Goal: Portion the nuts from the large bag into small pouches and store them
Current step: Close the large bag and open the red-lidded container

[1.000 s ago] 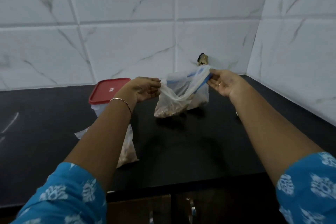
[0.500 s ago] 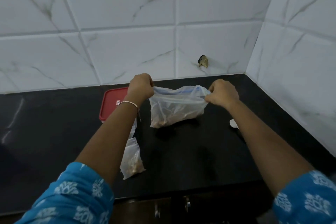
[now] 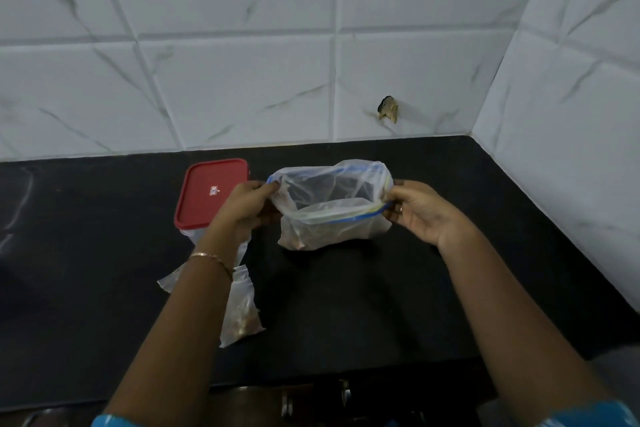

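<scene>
Large bag held open just right of the red-lidded container.
Left hand and right hand each pinch a rim end; the film looks thin and floppy, best gripped at the stiffer zip strip.

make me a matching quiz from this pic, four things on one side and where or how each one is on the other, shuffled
1 big bag
2 small pouch
3 box
4 bracelet

A lying on the counter
B closed, red on top
C round the left wrist
D mouth held open between the left hand and the right hand

Pairs: 1-D, 2-A, 3-B, 4-C
</scene>
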Tool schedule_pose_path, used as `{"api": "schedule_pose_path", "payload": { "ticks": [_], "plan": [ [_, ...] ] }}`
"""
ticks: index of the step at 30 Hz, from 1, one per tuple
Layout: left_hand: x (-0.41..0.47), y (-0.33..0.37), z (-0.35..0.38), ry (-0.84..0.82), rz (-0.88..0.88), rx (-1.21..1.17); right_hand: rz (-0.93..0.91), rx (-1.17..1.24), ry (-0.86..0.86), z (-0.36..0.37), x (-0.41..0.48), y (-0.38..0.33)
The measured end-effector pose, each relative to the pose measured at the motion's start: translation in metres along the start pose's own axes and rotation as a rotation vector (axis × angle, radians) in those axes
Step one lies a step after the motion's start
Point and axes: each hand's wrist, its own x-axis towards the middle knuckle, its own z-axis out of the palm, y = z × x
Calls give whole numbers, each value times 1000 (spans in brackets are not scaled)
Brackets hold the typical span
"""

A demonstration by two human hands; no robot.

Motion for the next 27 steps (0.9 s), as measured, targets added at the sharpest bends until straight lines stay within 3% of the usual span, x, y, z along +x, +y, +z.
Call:
{"api": "schedule_pose_path", "payload": {
  "ticks": [3, 8, 13, 17, 20, 24, 27],
  "plan": [
    [-5, -10, 2, -73, -96, -434, -41, 202, -11, -2, -2, 1],
    [-10, -11, -2, -203, -126, -673, -58, 579, -125, -5, -2, 0],
    [-12, -8, -5, -249, -105, -704, -56, 607, -62, 3, -2, -7],
    [-6, -7, -2, -137, -13, -508, -62, 549, -17, 7, 3, -12],
    [-1, 1, -5, 9, 97, -233, -102, 368, 119, 4, 8, -20],
    [6, 13, -10, 186, 285, 142, -285, -345, 364, 3, 4, -28],
    [7, 17, 0, 280, 470, 470, -543, -852, 498, 12, 3, -22]
  ]
}}
